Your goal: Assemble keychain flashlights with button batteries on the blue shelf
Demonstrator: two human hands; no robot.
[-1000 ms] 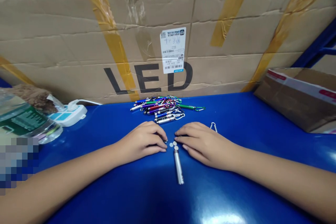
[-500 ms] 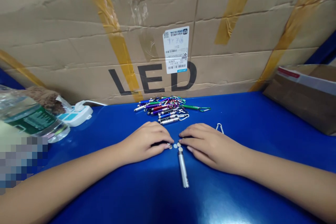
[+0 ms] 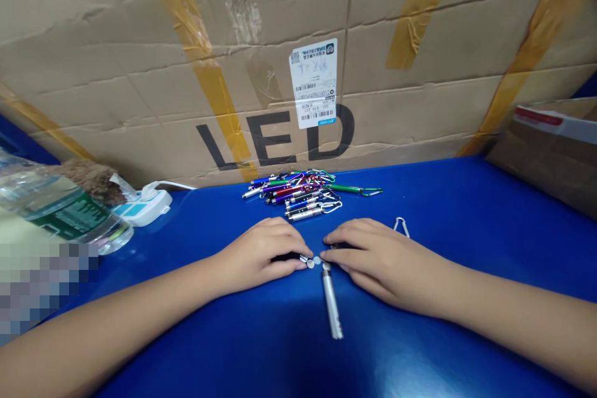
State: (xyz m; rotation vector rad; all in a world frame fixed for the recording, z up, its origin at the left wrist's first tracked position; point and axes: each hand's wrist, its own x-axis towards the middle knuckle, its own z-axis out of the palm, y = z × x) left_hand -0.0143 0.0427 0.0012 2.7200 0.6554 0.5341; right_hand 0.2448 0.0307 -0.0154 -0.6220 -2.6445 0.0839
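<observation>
On the blue table several small round button cells lie between my hands. My left hand [image 3: 265,252] rests on the table with thumb and fingertips drawn together on a button cell [image 3: 310,264] at their tips. Another button cell [image 3: 317,260] lies flat in the gap. My right hand [image 3: 373,258] lies palm down with fingers stretched and apart, the fingertips touching the table beside the cells; something dark under them is partly hidden. A silver penlight tube [image 3: 332,306] lies pointing toward me, with a button cell [image 3: 326,266] at its far end.
A pile of coloured penlights [image 3: 298,193] with carabiner clips lies at the back. A silver carabiner [image 3: 402,226] shows behind my right hand. To the left are a water bottle [image 3: 69,214] and a white power strip [image 3: 147,206]. Cardboard boxes [image 3: 550,149] stand behind and right.
The view has shifted slightly. My right fingertips have moved over one of the button cells, which no longer shows. My left hand stays almost still.
</observation>
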